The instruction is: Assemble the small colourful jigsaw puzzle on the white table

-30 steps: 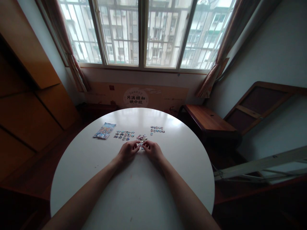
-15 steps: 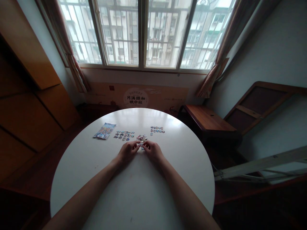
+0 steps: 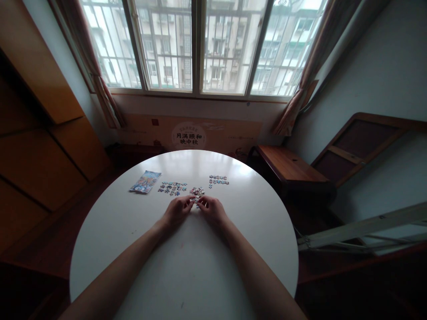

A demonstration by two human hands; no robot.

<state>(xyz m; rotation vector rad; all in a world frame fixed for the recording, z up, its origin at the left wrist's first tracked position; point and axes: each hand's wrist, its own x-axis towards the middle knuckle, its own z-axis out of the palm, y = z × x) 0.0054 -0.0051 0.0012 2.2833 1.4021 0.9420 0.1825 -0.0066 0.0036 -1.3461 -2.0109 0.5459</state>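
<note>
Both hands meet at the near edge of a small pile of jigsaw puzzle pieces [image 3: 197, 191] on the white table. My left hand [image 3: 178, 208] has its thumb and fingers pinched together beside the pile. My right hand [image 3: 212, 209] mirrors it from the other side, its fingertips also pinched close to the left ones. Puzzle pieces show at and between the fingertips, too small to tell apart. To the left lie several rows of puzzle pieces [image 3: 172, 188]; to the right, behind my right hand, are more rows of puzzle pieces [image 3: 219, 181].
A colourful picture sheet or packet [image 3: 146, 182] lies at the left of the round white table [image 3: 187, 275]. Beyond the table stand a low wooden bench [image 3: 290, 164] at the right and a printed banner [image 3: 220, 133] under the window. Wooden cabinets [image 3: 26, 178] are at the left.
Almost nothing differs. The fingertips of both hands have shifted very slightly at the pile; the rows of pieces and the picture sheet stay where they were.
</note>
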